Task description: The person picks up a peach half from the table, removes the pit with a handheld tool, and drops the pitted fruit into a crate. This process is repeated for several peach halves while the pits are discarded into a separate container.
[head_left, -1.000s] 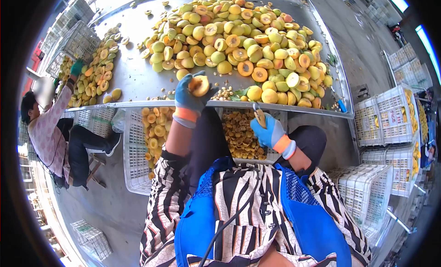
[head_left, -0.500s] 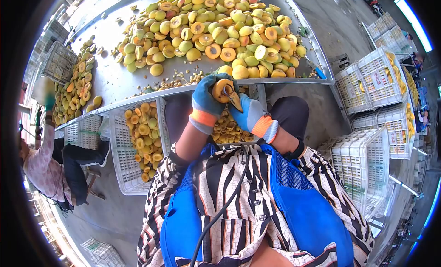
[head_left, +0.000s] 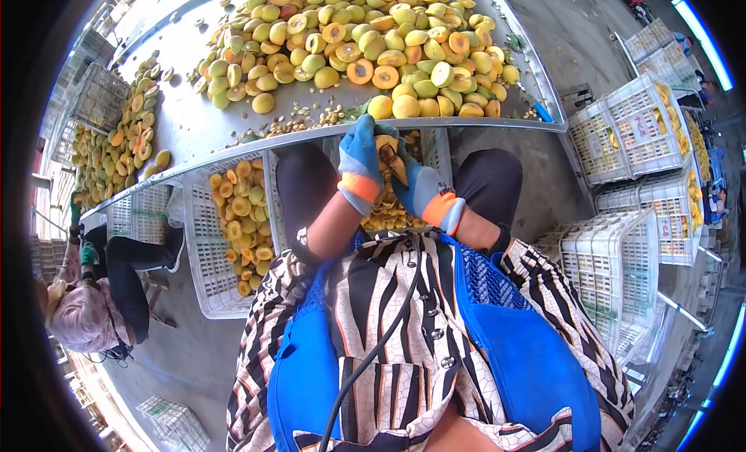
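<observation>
My left hand [head_left: 360,155], in a blue and grey glove with an orange cuff, is closed around a halved yellow peach [head_left: 386,143] just below the table edge. My right hand [head_left: 422,194], gloved alike, grips a small brownish hand tool [head_left: 399,171] whose end meets the fruit; its exact shape is hard to make out. Under both hands, between my knees, a crate holds cut peach pieces [head_left: 386,220]. Ahead lies a big heap of yellow-green peach halves [head_left: 342,44] on the metal table [head_left: 183,114].
Light-coloured bits [head_left: 299,119] are scattered near the table's rim. A blue-handled tool [head_left: 542,112] lies at the right corner. A white crate of peach halves [head_left: 214,277] stands at my left; stacked crates [head_left: 625,137] stand at right. A co-worker [head_left: 89,316] sits on the left.
My left hand has turned, tilting the peach half so its cut face no longer points up at me. The co-worker's raised gloved hand has dropped from the table toward the lap.
</observation>
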